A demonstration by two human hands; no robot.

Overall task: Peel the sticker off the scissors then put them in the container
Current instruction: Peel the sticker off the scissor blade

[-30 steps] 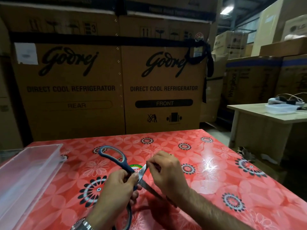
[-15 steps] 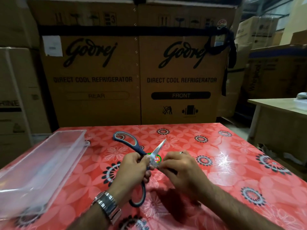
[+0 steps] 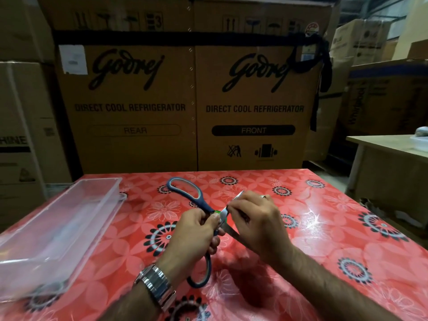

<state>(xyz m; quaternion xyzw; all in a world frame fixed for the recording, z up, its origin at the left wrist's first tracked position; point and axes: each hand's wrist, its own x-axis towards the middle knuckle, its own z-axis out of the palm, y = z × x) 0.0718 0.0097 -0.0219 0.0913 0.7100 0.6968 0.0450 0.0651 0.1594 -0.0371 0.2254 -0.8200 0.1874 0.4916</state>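
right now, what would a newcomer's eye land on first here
The blue-handled steel scissors at mid-table: the left hand grips them while the right hand pinches at the green-edged sticker on a blade. Next, the red flowered tablecloth beneath, the clear plastic container at its left edge, and the tall brown Godrej cartons behind.

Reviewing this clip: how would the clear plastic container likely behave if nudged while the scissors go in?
The container looks thin-walled and empty, so it is probably light and apt to slide on the glossy tablecloth. Its long, low shape makes tipping unlikely. The walls may flex if gripped.
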